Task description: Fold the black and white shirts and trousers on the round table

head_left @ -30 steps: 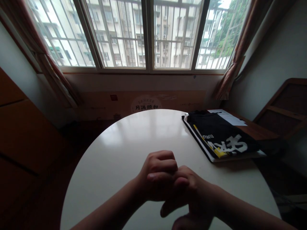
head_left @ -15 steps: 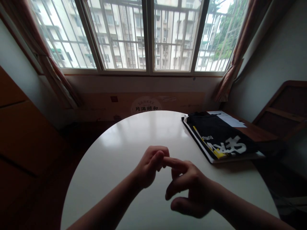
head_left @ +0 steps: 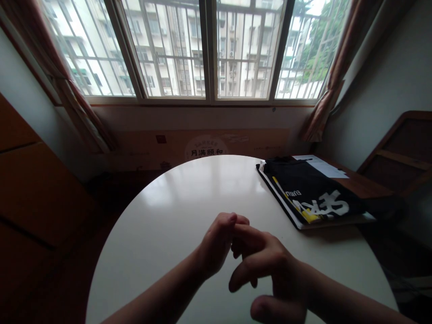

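Observation:
Above the white round table [head_left: 162,234], my left hand [head_left: 219,243] is closed around fingers of my right hand, its thumb on top near the fingertips. My right hand [head_left: 273,265] comes in from the right, with its index finger and thumb spread apart and the thumb low. Its far fingers reach into the left hand's grip and are partly hidden. No object shows in either hand. Folded black clothing [head_left: 313,189] with white lettering and a yellow stripe lies to the right of both hands, apart from them.
White paper [head_left: 320,166] lies on a brown wooden surface [head_left: 367,182] beyond the clothing. A wooden chair [head_left: 398,157] stands at the right. Behind the table are a long printed box [head_left: 141,148] and a barred window, with curtains at both sides. An orange-brown cabinet [head_left: 30,189] is at the left.
Both hands have moved slightly down and to the right. The right hand's fingers sit further into the left hand's grip, and its thumb is lower.

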A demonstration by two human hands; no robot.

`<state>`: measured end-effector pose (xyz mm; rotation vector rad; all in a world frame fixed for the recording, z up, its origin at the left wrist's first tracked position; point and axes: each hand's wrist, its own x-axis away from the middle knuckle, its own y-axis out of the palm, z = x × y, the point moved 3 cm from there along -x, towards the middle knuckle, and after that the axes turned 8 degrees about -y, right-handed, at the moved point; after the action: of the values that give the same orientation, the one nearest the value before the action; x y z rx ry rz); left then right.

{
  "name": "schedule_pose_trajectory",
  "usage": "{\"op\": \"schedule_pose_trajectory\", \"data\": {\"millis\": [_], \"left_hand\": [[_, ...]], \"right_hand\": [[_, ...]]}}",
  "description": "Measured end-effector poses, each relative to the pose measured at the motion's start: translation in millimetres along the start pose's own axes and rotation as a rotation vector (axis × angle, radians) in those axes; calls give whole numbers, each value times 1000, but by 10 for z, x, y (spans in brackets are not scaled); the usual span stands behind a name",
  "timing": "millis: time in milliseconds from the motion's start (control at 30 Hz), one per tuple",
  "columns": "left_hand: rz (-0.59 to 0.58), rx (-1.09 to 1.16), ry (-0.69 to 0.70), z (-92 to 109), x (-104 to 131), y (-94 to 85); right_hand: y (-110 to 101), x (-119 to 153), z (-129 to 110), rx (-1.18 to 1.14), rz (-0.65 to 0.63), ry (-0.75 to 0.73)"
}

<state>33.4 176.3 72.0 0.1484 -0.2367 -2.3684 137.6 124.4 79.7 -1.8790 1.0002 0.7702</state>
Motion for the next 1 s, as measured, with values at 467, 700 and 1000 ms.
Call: {"op": "schedule_pose_trajectory", "data": {"millis": [467,700,1000], "left_hand": [[32,-600,566,205,110,65],[186,-787,770,261,190,64],[85,-739,770,303,247,160]], "right_hand": [[32,110,-31,315,-176,-114],[30,96,-54,326,-219,-186],[25,92,3,288,-214,-286]]}}
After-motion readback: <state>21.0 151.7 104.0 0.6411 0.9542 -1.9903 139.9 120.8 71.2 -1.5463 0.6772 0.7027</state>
